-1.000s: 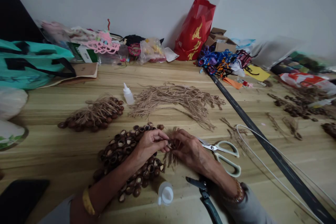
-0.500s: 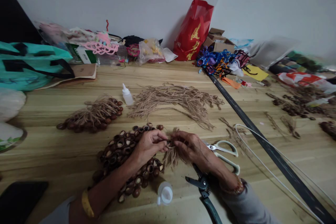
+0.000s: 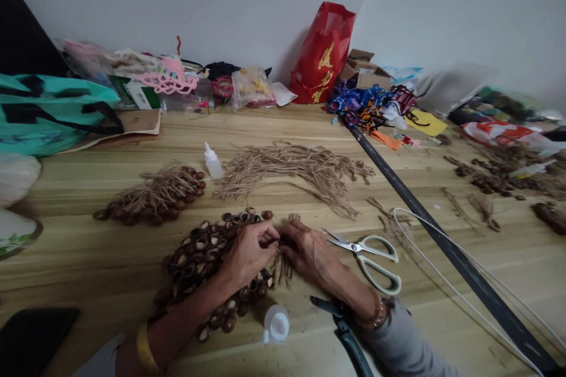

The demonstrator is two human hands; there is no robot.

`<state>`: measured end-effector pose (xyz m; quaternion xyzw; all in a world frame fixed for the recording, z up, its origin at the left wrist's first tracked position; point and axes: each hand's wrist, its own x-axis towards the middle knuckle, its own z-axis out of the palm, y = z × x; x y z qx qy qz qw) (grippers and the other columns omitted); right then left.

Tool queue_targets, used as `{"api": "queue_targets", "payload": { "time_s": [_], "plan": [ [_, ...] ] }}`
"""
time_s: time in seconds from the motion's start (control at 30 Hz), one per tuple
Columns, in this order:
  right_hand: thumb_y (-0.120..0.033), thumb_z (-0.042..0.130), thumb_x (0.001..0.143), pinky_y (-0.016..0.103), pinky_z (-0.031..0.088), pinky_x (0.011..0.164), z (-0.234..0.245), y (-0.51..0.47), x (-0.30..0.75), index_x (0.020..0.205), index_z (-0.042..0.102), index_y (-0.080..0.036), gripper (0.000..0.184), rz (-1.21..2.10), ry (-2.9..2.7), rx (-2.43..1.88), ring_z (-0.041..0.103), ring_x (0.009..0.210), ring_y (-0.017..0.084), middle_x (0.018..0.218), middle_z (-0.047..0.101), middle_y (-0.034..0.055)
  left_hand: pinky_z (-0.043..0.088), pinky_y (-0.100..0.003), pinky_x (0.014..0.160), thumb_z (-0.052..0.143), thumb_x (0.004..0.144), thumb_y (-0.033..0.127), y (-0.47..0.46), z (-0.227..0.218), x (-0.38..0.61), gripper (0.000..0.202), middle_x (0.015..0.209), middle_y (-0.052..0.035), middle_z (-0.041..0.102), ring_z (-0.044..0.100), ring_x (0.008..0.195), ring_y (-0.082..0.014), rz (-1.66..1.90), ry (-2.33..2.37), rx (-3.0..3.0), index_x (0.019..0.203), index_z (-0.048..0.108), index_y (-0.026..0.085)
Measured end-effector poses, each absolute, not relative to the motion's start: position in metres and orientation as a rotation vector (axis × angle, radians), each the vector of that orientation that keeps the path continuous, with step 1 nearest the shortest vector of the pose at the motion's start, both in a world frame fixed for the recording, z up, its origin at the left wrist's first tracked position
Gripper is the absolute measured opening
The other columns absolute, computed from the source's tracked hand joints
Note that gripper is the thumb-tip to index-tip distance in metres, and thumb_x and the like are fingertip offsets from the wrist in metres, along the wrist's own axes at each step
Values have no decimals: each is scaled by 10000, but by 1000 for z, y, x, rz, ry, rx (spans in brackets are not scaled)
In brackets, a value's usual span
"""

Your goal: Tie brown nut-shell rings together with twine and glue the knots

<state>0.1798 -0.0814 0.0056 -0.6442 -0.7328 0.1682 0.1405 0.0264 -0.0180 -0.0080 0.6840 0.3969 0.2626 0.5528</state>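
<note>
My left hand (image 3: 254,247) is closed, thumb and fingers pinching brown twine (image 3: 282,268) at the edge of a heap of dark, open nut shells (image 3: 201,247). Close against it, my right hand (image 3: 307,247) is closed on the same small bunch, whose strands hang down between the two hands. The exact point of grip is hidden by the fingers. Scissors (image 3: 365,250) with pale handles lie just right of my right hand. Pruning shears (image 3: 347,330) rest below my right wrist. A small clear container (image 3: 277,325) stands below the hands.
Beyond the hands spreads a pile of twine strands (image 3: 296,168), beside a white dropper bottle (image 3: 213,161). Shells tied with twine (image 3: 152,194) lie at the left. A white cable (image 3: 435,253) loops over a black strip (image 3: 398,182). Bags, including a red one (image 3: 325,53), line the wall.
My right hand has shifted left and closed in on my left hand, uncovering the scissors' blades. The hanging twine between them has turned and looks narrower.
</note>
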Motion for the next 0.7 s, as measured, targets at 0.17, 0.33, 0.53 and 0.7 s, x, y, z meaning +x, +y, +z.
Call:
{"api": "queue_targets", "payload": {
  "time_s": [0.17,0.33,0.53,0.7],
  "plan": [
    [-178,558,878,260,425,689,5,-81,181,990,577,-178,113,486,-2072,-1813,599,821,180,1005,583,64,445,-222,569,571,628,98,-15,-11,27,74,615,-3,616,574,601,-132,642,916,1553,672,613,142],
    [-180,531,895,256,413,668,7,-82,184,983,549,-195,92,447,-2079,-1772,601,794,171,1004,589,57,457,-211,546,587,608,94,-10,-13,26,87,595,5,623,596,575,-128,659,879,1416,674,615,143],
    [-167,568,858,257,423,662,8,-84,191,935,544,-199,87,494,-1991,-1706,599,766,173,873,616,33,480,-227,541,603,635,99,-8,-14,24,136,620,-13,670,623,542,-135,630,850,1335,760,645,130],
    [-191,550,883,269,457,680,17,-87,195,1001,578,-186,121,568,-1814,-1590,581,746,161,890,603,50,483,-228,547,610,666,115,-9,-12,22,132,606,-8,667,634,546,-141,647,839,1359,782,671,125]
  ]
}}
